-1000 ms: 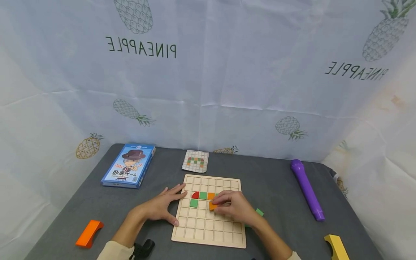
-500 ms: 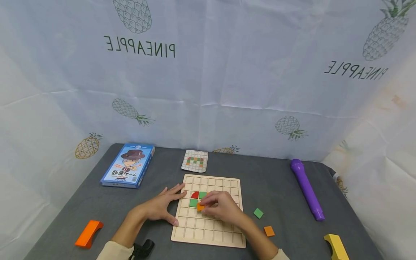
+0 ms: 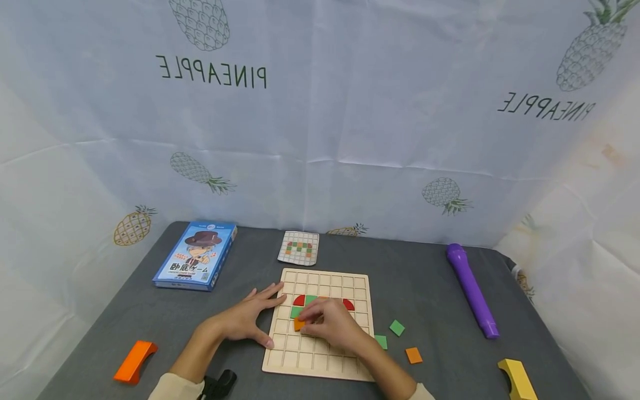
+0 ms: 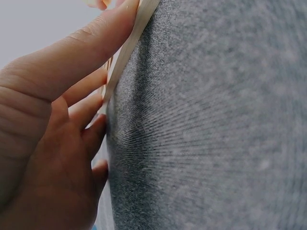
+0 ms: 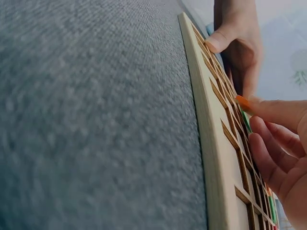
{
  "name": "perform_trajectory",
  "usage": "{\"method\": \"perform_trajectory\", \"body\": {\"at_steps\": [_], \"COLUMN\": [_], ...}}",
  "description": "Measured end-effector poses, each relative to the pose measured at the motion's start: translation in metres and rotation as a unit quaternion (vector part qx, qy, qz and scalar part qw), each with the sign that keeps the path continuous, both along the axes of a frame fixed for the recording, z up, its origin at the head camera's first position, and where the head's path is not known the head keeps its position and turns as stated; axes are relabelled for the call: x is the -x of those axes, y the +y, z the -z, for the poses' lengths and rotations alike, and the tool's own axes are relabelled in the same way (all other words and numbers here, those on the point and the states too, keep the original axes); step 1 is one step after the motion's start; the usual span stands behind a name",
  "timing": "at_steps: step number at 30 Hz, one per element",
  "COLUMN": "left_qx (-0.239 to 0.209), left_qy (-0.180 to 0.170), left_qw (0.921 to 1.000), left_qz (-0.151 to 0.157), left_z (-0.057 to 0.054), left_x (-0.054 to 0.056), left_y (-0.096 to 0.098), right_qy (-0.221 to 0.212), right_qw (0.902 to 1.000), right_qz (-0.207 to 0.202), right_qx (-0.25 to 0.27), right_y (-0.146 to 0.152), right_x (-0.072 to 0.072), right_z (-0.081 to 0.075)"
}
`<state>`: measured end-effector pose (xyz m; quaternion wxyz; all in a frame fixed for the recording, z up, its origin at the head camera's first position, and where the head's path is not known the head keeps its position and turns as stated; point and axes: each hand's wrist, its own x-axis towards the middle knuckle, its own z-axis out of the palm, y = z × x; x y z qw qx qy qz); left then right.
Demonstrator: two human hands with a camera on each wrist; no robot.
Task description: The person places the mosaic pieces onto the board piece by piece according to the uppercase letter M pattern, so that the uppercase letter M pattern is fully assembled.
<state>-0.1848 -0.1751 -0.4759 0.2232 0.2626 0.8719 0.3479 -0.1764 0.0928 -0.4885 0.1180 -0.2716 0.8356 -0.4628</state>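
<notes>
Item: one orange square tile (image 3: 299,324), held over the left part of the wooden grid board (image 3: 295,360), just nearer the person than a green tile (image 3: 295,312). It sits at the fingertips of the right hand (image 3: 332,325), pinched by the thumb, on the hand's left side. Whether it is seated in a cell, I cannot tell.

Left hand (image 3: 245,315): spread wide, thumb and fingertips touching the board's left edge.

Also on the board: a red quarter-round tile (image 3: 299,300) at left, a second green tile (image 3: 310,299) beside it, a red curved tile (image 3: 348,304) at right. The right hand covers part of the middle.

By view: the right wrist camera shows the held tile tilted, and the grooves' depth; the left wrist camera shows the board's thin rim on dark cloth, thumb over it. Only the head view gives the whole layout.

Edges and room: dark tabletop (image 3: 445,361) shows between board and purple microphone (image 3: 472,291), two loose green tiles (image 3: 397,328) and a loose orange tile (image 3: 413,355) in that strip. Beyond the far edge, a pattern card (image 3: 299,248); far left, a blue box (image 3: 196,255). Near the outer sides, an orange block (image 3: 135,362) and a yellow block (image 3: 517,379). Pineapple-print cloth (image 3: 370,128) bounds the back.
</notes>
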Motion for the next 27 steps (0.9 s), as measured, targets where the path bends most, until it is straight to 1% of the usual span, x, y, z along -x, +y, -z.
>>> {"method": "perform_trajectory", "body": {"at_steps": [6,11,20,23,27], "left_qx": [-0.004,-0.004,-0.005,-0.005,-0.004], "left_qy": [0.001,0.001,0.0,0.001,0.002], "left_qw": [1.0,1.0,1.0,1.0,1.0], "left_qz": [-0.002,-0.001,0.002,0.003,0.002], "left_z": [-0.001,0.0,0.001,0.002,0.002], "left_x": [0.0,-0.001,0.0,0.0,0.001], "left_y": [0.0,0.0,0.0,-0.001,-0.001], "right_qy": [0.002,0.008,0.053,0.059,0.054], "right_qw": [0.9999,0.9995,0.9972,0.9965,0.9964], "right_qz": [0.0,-0.001,-0.003,0.002,0.005], "right_qx": [-0.011,-0.032,-0.052,-0.06,-0.066], "right_y": [-0.005,-0.008,-0.013,-0.015,-0.017], "right_x": [-0.002,-0.004,-0.004,-0.005,-0.005], "right_z": [-0.001,-0.001,0.003,0.003,0.002]}}
